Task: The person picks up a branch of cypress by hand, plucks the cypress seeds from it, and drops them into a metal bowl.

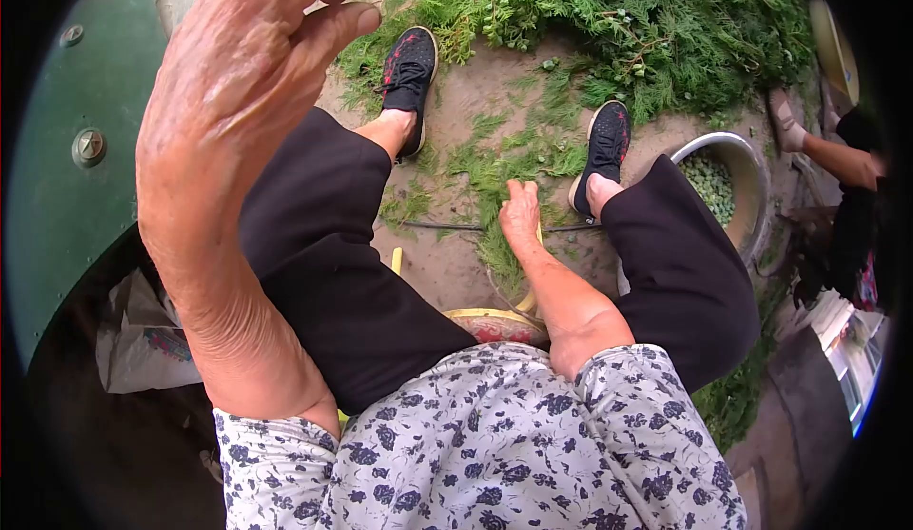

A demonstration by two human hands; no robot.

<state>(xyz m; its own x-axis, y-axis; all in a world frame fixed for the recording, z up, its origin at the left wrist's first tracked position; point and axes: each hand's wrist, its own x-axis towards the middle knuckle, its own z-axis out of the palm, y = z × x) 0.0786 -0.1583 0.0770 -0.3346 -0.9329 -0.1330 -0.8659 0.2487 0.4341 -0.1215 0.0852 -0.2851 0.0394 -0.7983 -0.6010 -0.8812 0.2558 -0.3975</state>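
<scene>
My left hand (233, 73) is raised close to the camera at the upper left, the thumb stretched out apart from the fingers. The top edge of the view cuts off part of those fingers, and nothing shows in the hand. Low between my knees, my right hand (520, 214) has its fingers closed at a green cypress sprig (496, 249), which hangs down along its left side. More loose sprigs (518, 164) lie on the ground just beyond the fingertips.
A large heap of cypress branches (628, 26) spreads ahead of my shoes. Beside my right knee stands a metal basin (756, 173) with small green cones (709, 187). A thin black cord (442, 226) crosses the ground. Another person's leg (837, 157) shows at right; a green panel (81, 206) stands left.
</scene>
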